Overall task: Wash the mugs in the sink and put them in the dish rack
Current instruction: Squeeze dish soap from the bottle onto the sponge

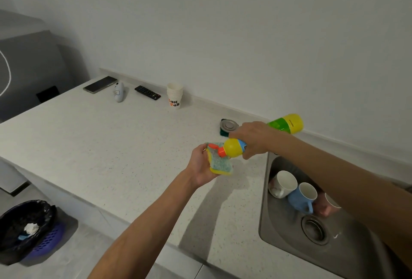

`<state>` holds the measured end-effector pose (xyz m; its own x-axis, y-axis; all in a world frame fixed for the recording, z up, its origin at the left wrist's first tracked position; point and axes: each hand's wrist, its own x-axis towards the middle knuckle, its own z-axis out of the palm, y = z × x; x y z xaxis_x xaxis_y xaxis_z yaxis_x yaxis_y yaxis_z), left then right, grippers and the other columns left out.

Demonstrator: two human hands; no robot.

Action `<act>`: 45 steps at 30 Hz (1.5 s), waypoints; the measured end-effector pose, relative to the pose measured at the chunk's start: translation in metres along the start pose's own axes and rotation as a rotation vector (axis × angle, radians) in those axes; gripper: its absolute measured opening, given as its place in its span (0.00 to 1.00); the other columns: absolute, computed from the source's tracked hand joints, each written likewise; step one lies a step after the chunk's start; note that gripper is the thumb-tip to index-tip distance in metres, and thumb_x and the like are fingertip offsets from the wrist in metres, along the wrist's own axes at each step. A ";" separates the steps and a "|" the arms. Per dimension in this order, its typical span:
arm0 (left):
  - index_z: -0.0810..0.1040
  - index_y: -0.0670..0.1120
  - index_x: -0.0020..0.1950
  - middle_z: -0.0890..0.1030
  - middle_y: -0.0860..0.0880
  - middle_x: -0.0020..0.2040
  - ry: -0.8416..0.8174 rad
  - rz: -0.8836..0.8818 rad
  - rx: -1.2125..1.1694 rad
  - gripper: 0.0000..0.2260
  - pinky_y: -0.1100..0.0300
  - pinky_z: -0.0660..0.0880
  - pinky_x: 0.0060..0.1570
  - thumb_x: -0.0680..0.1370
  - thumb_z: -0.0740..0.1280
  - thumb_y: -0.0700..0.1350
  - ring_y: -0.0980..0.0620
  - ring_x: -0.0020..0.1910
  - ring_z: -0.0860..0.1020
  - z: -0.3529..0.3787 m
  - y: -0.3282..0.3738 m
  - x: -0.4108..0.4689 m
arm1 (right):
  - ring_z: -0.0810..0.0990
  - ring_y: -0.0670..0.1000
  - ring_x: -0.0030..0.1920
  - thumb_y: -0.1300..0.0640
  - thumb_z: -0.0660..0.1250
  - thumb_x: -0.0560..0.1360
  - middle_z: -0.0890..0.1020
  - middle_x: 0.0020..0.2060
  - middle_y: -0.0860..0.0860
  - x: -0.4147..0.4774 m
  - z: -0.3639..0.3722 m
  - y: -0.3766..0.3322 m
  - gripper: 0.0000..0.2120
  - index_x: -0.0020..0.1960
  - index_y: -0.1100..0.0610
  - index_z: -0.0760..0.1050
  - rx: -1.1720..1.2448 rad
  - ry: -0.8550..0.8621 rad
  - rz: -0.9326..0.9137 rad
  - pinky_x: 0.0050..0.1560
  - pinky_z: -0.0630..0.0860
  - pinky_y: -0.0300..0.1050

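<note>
Three mugs [303, 198] lie in the sink [278, 241], with both hands above the countertop [111, 156].
Broad countertop runs left with open room, and the sink is sunk at its right end. The white, blue and pink mugs lie tipped and touching, beside the drain. The right hand [254, 138] grips a tilted soap bottle [234, 148], its nozzle on the sponge [220, 165] clasped by the left hand [200, 167], just left of the sink's edge.

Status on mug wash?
Done: nothing looks washed; white mug, blue mug and pink mug lie in the sink. In hand: right hand tips the soap bottle onto the sponge held by the left hand. Left: scrub, rinse, rack all three; no rack in view.
</note>
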<state>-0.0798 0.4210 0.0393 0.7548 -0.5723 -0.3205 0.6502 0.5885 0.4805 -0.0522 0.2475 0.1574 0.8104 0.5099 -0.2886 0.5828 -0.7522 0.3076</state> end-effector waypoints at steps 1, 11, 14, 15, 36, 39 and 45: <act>0.73 0.42 0.66 0.79 0.41 0.50 -0.008 -0.002 0.001 0.21 0.44 0.70 0.61 0.81 0.52 0.52 0.45 0.47 0.78 0.000 0.001 0.000 | 0.76 0.51 0.47 0.44 0.73 0.67 0.78 0.49 0.49 0.001 0.001 0.000 0.24 0.58 0.48 0.69 -0.012 0.008 0.011 0.45 0.76 0.47; 0.71 0.40 0.69 0.77 0.40 0.58 0.060 0.004 -0.043 0.24 0.44 0.68 0.63 0.81 0.50 0.52 0.43 0.52 0.77 -0.012 0.012 0.005 | 0.75 0.55 0.50 0.45 0.71 0.70 0.71 0.55 0.54 0.011 0.014 0.007 0.34 0.72 0.52 0.63 0.227 0.228 0.313 0.41 0.67 0.44; 0.70 0.39 0.70 0.77 0.40 0.60 0.057 0.009 -0.051 0.25 0.43 0.66 0.66 0.82 0.49 0.52 0.42 0.53 0.77 -0.020 0.020 0.008 | 0.78 0.59 0.46 0.49 0.71 0.70 0.74 0.57 0.57 0.015 0.020 0.006 0.47 0.79 0.50 0.46 0.456 0.387 0.353 0.40 0.71 0.47; 0.70 0.39 0.71 0.77 0.40 0.60 0.057 0.007 -0.053 0.25 0.43 0.65 0.67 0.81 0.49 0.52 0.42 0.52 0.77 -0.022 0.023 0.009 | 0.78 0.61 0.44 0.49 0.72 0.69 0.75 0.58 0.59 0.016 0.021 0.002 0.51 0.78 0.48 0.39 0.533 0.448 0.369 0.40 0.73 0.48; 0.71 0.39 0.68 0.78 0.39 0.56 0.088 0.003 -0.007 0.24 0.46 0.70 0.58 0.81 0.50 0.52 0.43 0.49 0.77 -0.030 0.062 0.008 | 0.79 0.59 0.48 0.47 0.71 0.71 0.72 0.59 0.54 0.064 0.040 -0.025 0.49 0.76 0.38 0.38 0.818 0.673 0.464 0.47 0.79 0.55; 0.72 0.39 0.68 0.77 0.40 0.58 0.095 -0.015 0.011 0.24 0.46 0.70 0.59 0.80 0.50 0.52 0.43 0.50 0.76 -0.028 0.064 0.009 | 0.78 0.58 0.46 0.49 0.69 0.72 0.70 0.57 0.52 0.067 0.041 -0.022 0.37 0.75 0.41 0.53 0.789 0.713 0.448 0.44 0.79 0.54; 0.72 0.39 0.68 0.77 0.39 0.60 0.111 -0.037 0.002 0.24 0.44 0.65 0.67 0.81 0.50 0.52 0.43 0.53 0.76 -0.026 0.063 0.011 | 0.77 0.56 0.50 0.50 0.71 0.73 0.69 0.57 0.53 0.072 0.047 -0.018 0.28 0.69 0.50 0.65 0.900 0.800 0.496 0.48 0.79 0.54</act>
<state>-0.0278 0.4667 0.0448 0.7355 -0.5266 -0.4263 0.6775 0.5673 0.4682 -0.0076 0.2782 0.0888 0.9193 -0.0300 0.3923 0.2207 -0.7861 -0.5773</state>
